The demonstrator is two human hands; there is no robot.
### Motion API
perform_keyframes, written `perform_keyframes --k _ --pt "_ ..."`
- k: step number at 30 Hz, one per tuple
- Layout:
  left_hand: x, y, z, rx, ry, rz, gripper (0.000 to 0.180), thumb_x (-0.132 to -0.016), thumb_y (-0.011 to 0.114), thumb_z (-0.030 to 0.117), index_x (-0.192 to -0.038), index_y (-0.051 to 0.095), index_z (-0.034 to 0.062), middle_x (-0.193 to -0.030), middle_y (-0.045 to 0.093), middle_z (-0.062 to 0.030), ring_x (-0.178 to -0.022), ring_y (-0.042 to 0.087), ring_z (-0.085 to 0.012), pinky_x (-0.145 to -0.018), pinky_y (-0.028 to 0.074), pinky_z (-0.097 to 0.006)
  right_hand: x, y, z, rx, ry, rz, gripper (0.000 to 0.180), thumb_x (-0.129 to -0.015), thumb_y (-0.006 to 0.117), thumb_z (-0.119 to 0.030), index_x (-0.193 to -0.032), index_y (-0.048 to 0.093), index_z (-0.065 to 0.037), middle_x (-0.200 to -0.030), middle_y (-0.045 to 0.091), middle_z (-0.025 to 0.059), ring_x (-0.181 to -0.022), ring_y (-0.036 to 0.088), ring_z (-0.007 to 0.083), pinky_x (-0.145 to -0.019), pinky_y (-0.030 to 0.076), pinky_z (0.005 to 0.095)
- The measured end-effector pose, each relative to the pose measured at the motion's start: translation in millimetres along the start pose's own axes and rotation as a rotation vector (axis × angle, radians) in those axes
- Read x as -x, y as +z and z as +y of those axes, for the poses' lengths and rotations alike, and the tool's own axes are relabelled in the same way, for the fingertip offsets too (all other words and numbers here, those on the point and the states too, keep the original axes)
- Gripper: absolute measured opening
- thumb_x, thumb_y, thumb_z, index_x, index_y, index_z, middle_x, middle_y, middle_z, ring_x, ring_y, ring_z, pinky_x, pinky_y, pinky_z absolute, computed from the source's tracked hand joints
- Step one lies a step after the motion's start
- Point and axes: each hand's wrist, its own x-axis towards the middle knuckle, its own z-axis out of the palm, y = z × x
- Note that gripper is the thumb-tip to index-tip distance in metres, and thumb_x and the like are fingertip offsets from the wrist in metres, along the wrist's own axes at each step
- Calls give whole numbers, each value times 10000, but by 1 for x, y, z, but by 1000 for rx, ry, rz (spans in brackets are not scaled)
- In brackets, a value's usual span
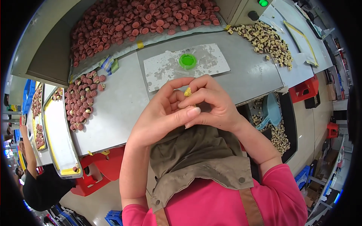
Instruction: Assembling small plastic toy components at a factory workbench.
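Observation:
Both of my hands meet above the front edge of the worktable, fingers curled and tips together. A small yellow piece (187, 91) shows between the fingers of my right hand (215, 101). My left hand (160, 113) is closed, its thumb laid across toward the right fingertips; what it pinches is mostly hidden. Beyond the hands, a round bright green pad or shallow dish of green stuff (187, 61) sits on a white, grey-blotched sheet (162, 69). Several raspberry-shaped red pieces (81, 100), some with cream-coloured insides, lie to the left.
Hollow red shells (151, 19) are heaped at the back. Small cream-and-brown pieces (264, 41) lie at the far right. Below the right edge, a black bin (292, 132) holds similar pieces and a light-blue scoop (271, 109). A yellow-edged tray (60, 139) and another person (43, 188) are at left.

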Motion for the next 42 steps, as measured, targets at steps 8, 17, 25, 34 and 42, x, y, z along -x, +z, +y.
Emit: perform_keyframes --k 8,17,25,34,42 --pt "3 5 -14 134 -10 131 539 -914 556 223 -1344 328 -8 -1125 559 -124 -1023 564 -179 -893 451 -302 3 -2 -1 64 42 48 377 -730 759 -186 -1062 613 -81 -1070 497 78 -931 526 186 -809 437 303" --pt "-2 1 -22 70 104 108 482 -940 509 157 -1353 313 5 -1047 608 -105 -995 574 -146 -887 444 -270 -2 -7 4 3 10 15 293 -762 725 -152 -1012 604 -61 -1015 526 96 -917 536 201 -784 445 312" --pt "47 -26 10 -127 104 324 351 -934 512 149 -1252 435 21 -978 608 -63 -910 567 -109 -809 455 -250 -4 -8 -13 265 138 -50 291 -804 665 -239 -1025 602 -61 -1100 531 114 -1031 508 252 -905 395 356" --pt "191 -301 90 -1211 82 1346 250 -888 581 202 -1059 601 22 -878 638 -86 -759 609 -138 -662 480 -252 39 -178 47 1006 633 357 299 -940 491 -126 -1232 505 -65 -1173 512 92 -977 535 165 -832 422 277" --pt "173 -364 101 -760 287 1631 265 -882 585 173 -1078 583 -5 -955 611 -78 -802 588 -144 -701 466 -246 37 -184 67 1456 77 297 296 -949 489 -187 -1217 508 -64 -1089 515 102 -901 530 209 -763 436 312"
